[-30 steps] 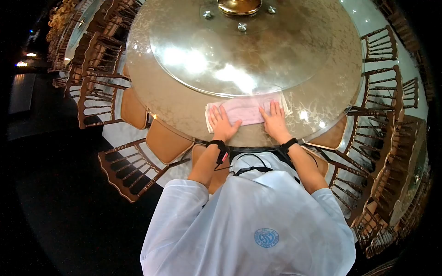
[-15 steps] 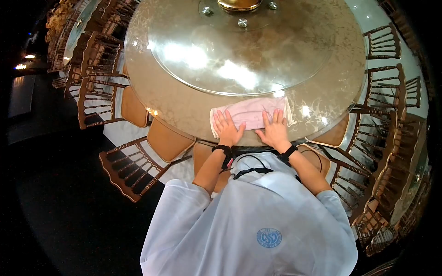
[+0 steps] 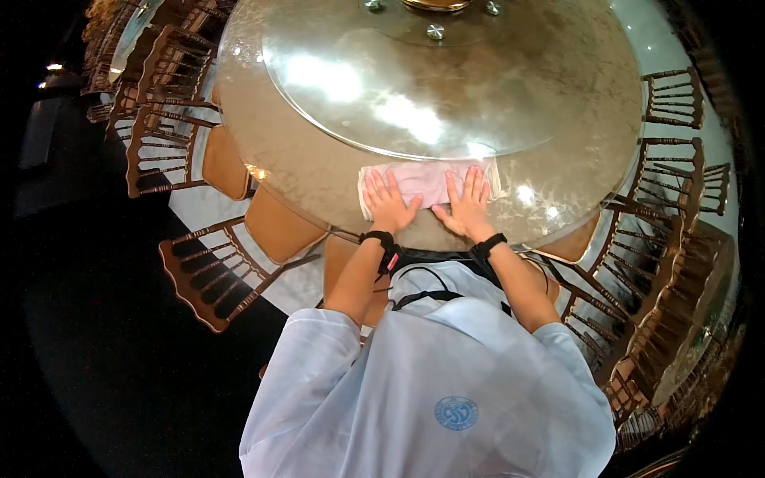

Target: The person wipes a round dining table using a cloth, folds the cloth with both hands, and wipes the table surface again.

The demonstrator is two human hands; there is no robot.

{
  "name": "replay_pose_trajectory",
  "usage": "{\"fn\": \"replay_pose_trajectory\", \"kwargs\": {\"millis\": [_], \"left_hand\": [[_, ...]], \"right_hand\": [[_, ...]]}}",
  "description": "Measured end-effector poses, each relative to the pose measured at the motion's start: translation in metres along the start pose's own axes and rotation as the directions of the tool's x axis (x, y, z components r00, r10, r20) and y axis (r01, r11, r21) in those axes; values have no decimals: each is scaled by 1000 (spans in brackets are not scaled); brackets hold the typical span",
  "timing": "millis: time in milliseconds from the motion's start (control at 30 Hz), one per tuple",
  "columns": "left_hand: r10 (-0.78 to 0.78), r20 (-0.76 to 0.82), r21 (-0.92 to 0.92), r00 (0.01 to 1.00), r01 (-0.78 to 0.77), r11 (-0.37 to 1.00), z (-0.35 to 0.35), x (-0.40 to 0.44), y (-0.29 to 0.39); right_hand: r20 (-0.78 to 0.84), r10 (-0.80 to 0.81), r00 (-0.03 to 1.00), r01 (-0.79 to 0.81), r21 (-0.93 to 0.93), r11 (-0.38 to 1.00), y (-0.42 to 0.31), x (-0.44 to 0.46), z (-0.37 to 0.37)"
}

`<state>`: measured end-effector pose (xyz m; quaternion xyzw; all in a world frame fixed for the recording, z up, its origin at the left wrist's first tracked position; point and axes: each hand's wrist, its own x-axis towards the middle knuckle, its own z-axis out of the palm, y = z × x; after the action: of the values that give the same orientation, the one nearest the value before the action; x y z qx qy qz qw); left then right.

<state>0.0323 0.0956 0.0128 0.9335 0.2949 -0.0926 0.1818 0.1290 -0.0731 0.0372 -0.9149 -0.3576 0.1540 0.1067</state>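
A folded pink cloth (image 3: 425, 177) with pale edges lies flat on the round table (image 3: 311, 179), close to its near rim. My left hand (image 3: 389, 205) rests on the cloth's left part, fingers stretched and spread. On its right part lies my right hand (image 3: 468, 209), also flat with fingers apart. Both palms reach toward the table's near edge, and the thumbs point at each other. Just beyond the cloth is the edge of a glass turntable (image 3: 478, 95), which carries bright reflections. Black bands circle both wrists.
A gold-coloured base (image 3: 437, 4) and several metal knobs, one of them a near knob (image 3: 435, 32), sit at the turntable's middle. Wooden chairs with spindle backs, such as the left chair (image 3: 203, 275) and the right chair (image 3: 669, 171), surround the table. Tan seats (image 3: 279, 227) reach under its rim.
Both hands and the cloth have shifted slightly up and left in the view. The table and chairs have also moved a little in the picture as the camera tilted.
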Motion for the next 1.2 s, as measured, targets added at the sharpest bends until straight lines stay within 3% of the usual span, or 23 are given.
{"fn": "replay_pose_trajectory", "kwargs": {"millis": [267,433,633,1000,1200], "left_hand": [[-95,120,-3,988,96,995,-27,40,10],[-98,107,-13,989,100,995,-35,57,16],[-115,112,37,987,112,993,-40,75,18],[-21,-4,52,1000,21,998,-35,86,11],[5,36,71,999,-8,997,-36,85,12]], "right_hand": [[71,45,996,-45,-3,999,0,36,-12],[72,42,997,-44,17,999,5,51,-9],[204,84,975,-89,16,996,4,69,-21],[171,73,983,-72,-11,997,4,74,-24],[30,15,999,-13,-47,999,6,58,-25]]}}
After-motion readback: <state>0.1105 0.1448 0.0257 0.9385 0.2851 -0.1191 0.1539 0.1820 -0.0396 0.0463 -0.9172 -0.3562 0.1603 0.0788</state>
